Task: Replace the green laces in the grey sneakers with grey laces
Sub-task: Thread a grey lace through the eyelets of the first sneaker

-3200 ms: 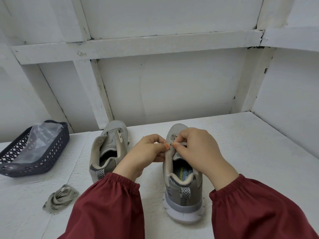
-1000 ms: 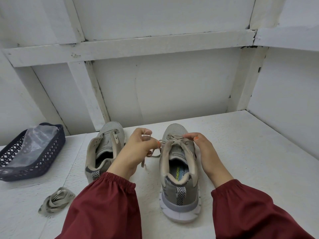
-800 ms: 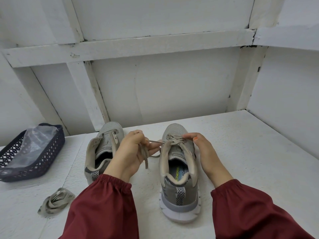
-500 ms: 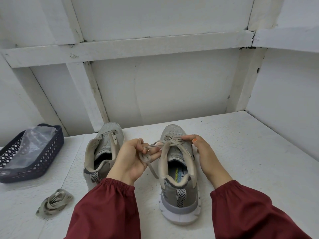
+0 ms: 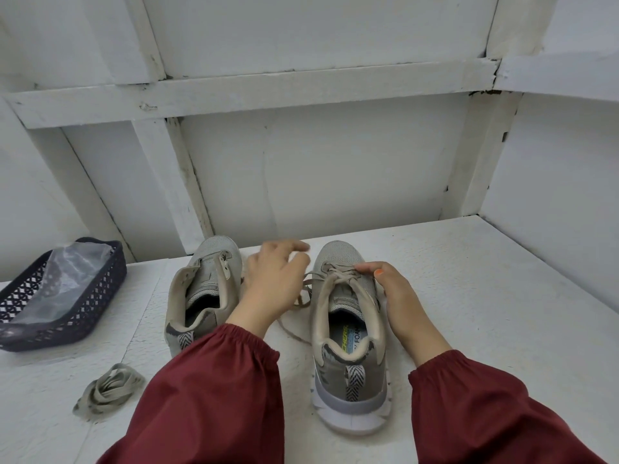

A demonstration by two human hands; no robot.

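Note:
Two grey sneakers stand heel-toward-me on the white table. The left sneaker (image 5: 204, 289) has no lace. On the right sneaker (image 5: 348, 373), a grey lace (image 5: 335, 276) crosses the front eyelets, and its loose end (image 5: 294, 329) trails over the table between the shoes. My left hand (image 5: 274, 283) is blurred above that gap, fingers spread forward and holding nothing I can see. My right hand (image 5: 395, 296) lies along the right sneaker's outer side, its fingertips pinching the lace at the front crossing. A coiled bundle of pale greenish laces (image 5: 107, 390) lies at front left.
A dark lattice basket (image 5: 77, 316) with a crumpled clear plastic bag (image 5: 67, 279) in it sits at the far left. White panelled walls close in behind and to the right. Bare table surface (image 5: 485, 313) stretches right of the shoes.
My left hand was gripping and pulling the lace end leftward; now it has let go and swung forward with fingers spread. The lace end dropped onto the table. My right hand stayed put.

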